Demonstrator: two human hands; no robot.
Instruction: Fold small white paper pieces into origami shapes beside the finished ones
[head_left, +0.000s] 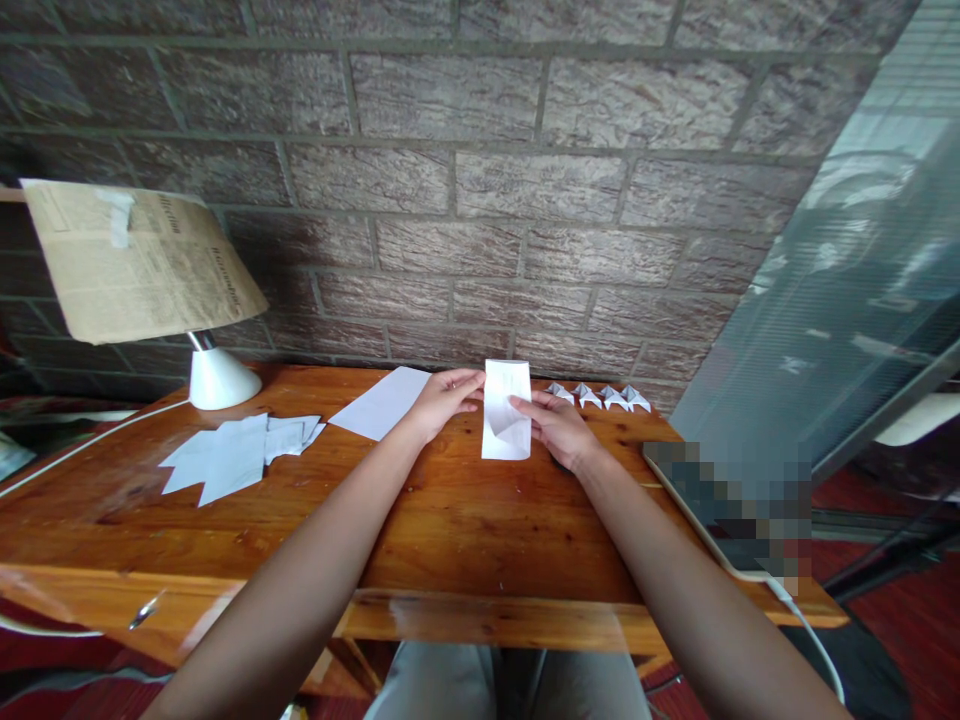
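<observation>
A folded strip of white paper (506, 410) is held upright above the middle of the wooden table. Its lower part shows a slanted crease or flap. My right hand (559, 428) grips its right side, thumb across the front and the other fingers behind. At the left edge of the paper, my left hand (450, 398) is closed, its fingertips against that edge. Just beyond my right hand stands a row of several small folded paper pieces (587, 395). A blank white sheet (381, 402) lies flat beside my left hand.
Several overlapping white paper pieces (232, 455) lie at the left of the wooden table (480, 540). Behind them is a lamp (223, 378) with a newsprint shade. A tablet-like device (705, 500) with a white cable lies at the right edge. A brick wall (495, 180) rises behind.
</observation>
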